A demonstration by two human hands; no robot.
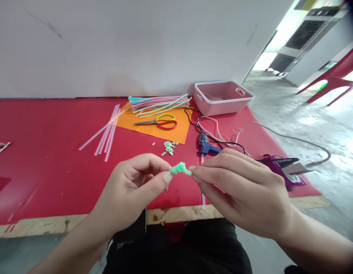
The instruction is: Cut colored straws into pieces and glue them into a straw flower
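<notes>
A short green pipe cleaner (179, 168), coiled along its left part, is stretched between my two hands above the table's front. My left hand (136, 186) pinches the coiled end between thumb and forefinger. In my right hand (239, 182), the fingertips close on the loose tail. Just beyond lies a small heap of cut green pieces (169, 147). A blue glue gun (206, 144) rests past my right hand, with a translucent stick pointing toward the front edge. Scissors (159, 121) with one yellow and one red handle lie on an orange sheet (176, 135).
Pastel pipe cleaners (159, 104) are bundled at the back, left of a pink basket (224, 108). Several translucent glue sticks (107, 135) lie to the left on the red table (50, 152). Cords (216, 125) loop near a purple device (279, 171) at the right edge.
</notes>
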